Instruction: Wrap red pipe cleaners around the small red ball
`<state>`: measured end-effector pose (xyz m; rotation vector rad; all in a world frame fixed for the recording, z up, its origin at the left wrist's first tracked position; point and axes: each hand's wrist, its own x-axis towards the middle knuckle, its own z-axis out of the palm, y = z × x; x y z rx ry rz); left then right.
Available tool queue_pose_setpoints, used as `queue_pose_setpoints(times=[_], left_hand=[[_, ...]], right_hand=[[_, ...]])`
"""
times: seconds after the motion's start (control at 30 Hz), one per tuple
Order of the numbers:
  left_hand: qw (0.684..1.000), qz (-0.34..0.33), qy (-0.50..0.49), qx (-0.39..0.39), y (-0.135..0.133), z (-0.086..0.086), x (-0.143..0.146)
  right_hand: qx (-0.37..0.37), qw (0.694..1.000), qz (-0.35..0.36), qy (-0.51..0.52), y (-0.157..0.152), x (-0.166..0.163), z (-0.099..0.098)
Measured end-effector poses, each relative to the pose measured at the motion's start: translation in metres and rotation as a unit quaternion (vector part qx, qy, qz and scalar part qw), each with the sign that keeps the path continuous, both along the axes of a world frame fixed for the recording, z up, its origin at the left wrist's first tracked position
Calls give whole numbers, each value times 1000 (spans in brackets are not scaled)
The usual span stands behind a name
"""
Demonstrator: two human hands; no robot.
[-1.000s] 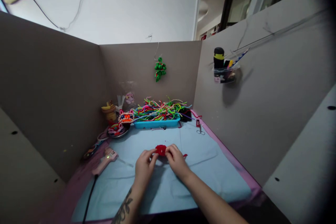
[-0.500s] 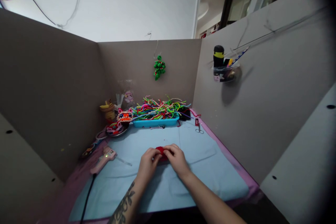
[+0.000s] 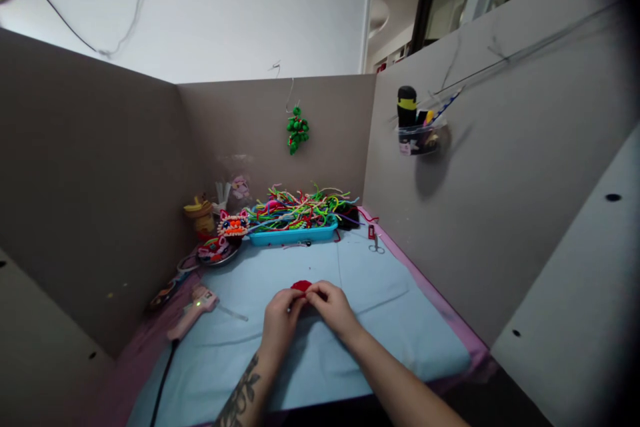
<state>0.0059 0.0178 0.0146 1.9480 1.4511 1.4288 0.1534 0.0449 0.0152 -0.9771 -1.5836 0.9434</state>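
A small rounded red piece (image 3: 301, 285), perhaps of pipe cleaner, is pinched between my two hands over the blue cloth (image 3: 370, 340). My left hand (image 3: 280, 315) grips its near left edge with thumb and forefinger. On its near right edge, the fingers of my right hand (image 3: 332, 307) are closed, their tips almost touching those of my left hand. The lower part of the piece is hidden behind my fingers. To the left of my hands lies a pink glue gun (image 3: 193, 317) with a small lit green light.
A blue tray (image 3: 295, 237) heaped with colourful pipe cleaners (image 3: 305, 210) stands at the back. Scissors (image 3: 377, 248) lie right of it. A metal bowl (image 3: 223, 260) with colourful fuzzy pieces sits left. Grey panels enclose three sides; a clear holder (image 3: 420, 140) hangs on the right one.
My fingertips have shifted to the near edge of the red piece, and more of its top shows above them. The whole view has moved slightly.
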Motion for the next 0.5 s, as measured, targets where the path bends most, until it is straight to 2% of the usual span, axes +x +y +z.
queue_pose_setpoints(times=[0.1, 0.23, 0.37, 0.5], left_hand=[[998, 0, 57, 26, -2, -1, 1], [993, 5, 107, 41, -5, 0, 4], [999, 4, 34, -2, -2, 4, 3], [999, 9, -25, -31, 2, 9, 1]], right_hand=[[-11, 1000, -2, -9, 2, -5, -3], [4, 998, -39, -39, 3, -9, -3], [89, 993, -31, -73, -5, -4, 6], [195, 965, 13, -177, -12, 3, 13]])
